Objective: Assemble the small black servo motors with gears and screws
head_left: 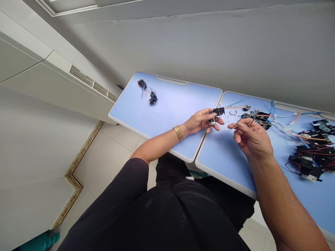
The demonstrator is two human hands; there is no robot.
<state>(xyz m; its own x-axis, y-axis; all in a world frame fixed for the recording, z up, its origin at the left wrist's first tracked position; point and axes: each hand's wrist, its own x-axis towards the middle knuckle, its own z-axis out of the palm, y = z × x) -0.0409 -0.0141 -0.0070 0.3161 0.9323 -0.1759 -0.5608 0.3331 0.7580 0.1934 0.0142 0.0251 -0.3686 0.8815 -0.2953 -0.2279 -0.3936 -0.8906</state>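
Note:
My left hand (200, 122) is closed around a small motor unit with a black housing (218, 111) and a silvery cylindrical body. An orange tube (232, 107) runs from its black end to the right. Close by on the right, my right hand (252, 136) pinches a slim metal tool (232, 128), its thin tip pointing toward the left hand. The fingers cover much of this tool, so I cannot make out its exact kind. Several tiny screws (232, 113) lie scattered on the blue tabletop beyond the hands, beside black parts with round metal pieces (263, 122).
Two blue tables (167, 115) with pale rims stand side by side with a narrow gap. Two small black assemblies (153, 98) lie at the far left. On the right are several black motor units (306, 164) with red wires, and blue and orange tubes (281, 125). A wall rises behind.

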